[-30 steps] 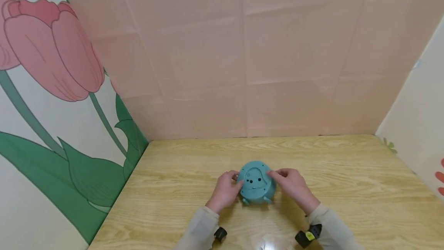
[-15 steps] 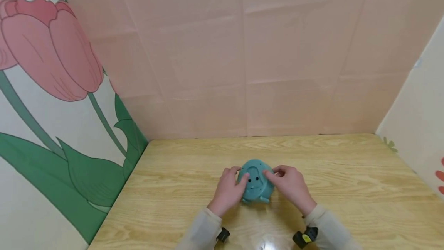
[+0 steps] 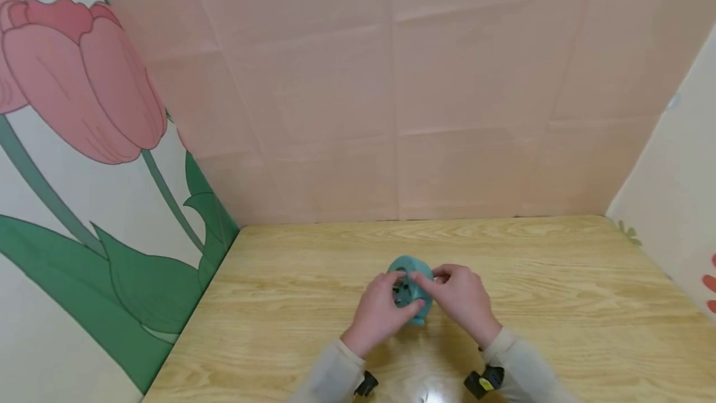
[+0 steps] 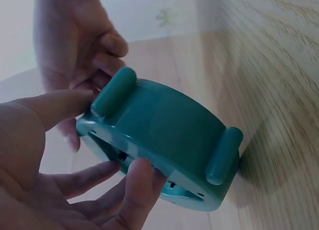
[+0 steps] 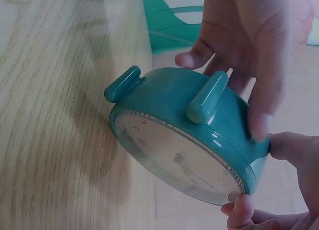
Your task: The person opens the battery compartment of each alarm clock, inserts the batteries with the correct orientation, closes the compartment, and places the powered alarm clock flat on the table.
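A round teal alarm clock (image 3: 411, 262) stands tilted between my two hands, its back turned toward me and to the left. My right hand (image 3: 461, 300) grips its right edge, thumb on the back and fingers round the front rim. The left hand (image 3: 377, 313) has its thumb low on the casing and its fingertips at the recessed back, which they partly hide. Two stubby feet show on the casing (image 4: 164, 120) in the left wrist view, one close to the table. The pale dial (image 5: 174, 155) with its hands and markings faces away, seen in the right wrist view.
The wood-grain table (image 3: 302, 254) runs back to a wall covered in creased pink sheeting (image 3: 313, 92). A tulip mural (image 3: 84, 79) covers the left wall, and a white wall (image 3: 677, 191) bounds the right. Wrist cameras sit on both sleeves (image 3: 332, 372).
The clock has turned so its back faces more to the left. My left hand has moved right, from the left edge onto its back and lower casing. My right hand has shifted slightly left.
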Demonstrator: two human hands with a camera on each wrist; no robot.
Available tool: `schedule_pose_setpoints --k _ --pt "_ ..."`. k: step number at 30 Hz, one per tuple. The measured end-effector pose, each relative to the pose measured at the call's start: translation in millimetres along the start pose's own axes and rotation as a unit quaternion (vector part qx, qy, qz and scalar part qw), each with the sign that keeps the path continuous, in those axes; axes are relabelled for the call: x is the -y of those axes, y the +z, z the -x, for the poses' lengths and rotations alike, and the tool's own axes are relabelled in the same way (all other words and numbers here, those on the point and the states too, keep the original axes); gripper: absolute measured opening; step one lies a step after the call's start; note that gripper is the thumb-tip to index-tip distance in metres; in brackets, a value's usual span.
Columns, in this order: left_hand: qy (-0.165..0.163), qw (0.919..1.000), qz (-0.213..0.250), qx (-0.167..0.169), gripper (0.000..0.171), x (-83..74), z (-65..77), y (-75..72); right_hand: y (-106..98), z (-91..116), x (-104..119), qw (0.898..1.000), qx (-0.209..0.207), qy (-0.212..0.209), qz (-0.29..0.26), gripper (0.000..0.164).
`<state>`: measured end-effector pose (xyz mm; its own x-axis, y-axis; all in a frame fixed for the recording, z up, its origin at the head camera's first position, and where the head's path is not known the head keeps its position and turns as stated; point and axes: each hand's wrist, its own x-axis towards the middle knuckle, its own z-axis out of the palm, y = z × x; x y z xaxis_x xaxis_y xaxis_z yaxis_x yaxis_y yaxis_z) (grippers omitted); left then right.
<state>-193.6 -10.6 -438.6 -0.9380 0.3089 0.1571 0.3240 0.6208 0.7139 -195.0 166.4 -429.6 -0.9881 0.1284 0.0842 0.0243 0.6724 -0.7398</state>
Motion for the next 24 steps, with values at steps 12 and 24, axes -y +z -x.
schedule_pose_setpoints --k 12,24 --pt "-0.011 0.9995 0.023 -0.017 0.053 3.2 -1.2 -1.5 4 0 -1 0.996 0.003 -0.066 -0.055 0.042" --pt "-0.056 0.9776 0.202 0.021 0.051 17.8 -4.0 -3.8 8 -5 -9 0.993 0.01 -0.085 -0.087 0.03"
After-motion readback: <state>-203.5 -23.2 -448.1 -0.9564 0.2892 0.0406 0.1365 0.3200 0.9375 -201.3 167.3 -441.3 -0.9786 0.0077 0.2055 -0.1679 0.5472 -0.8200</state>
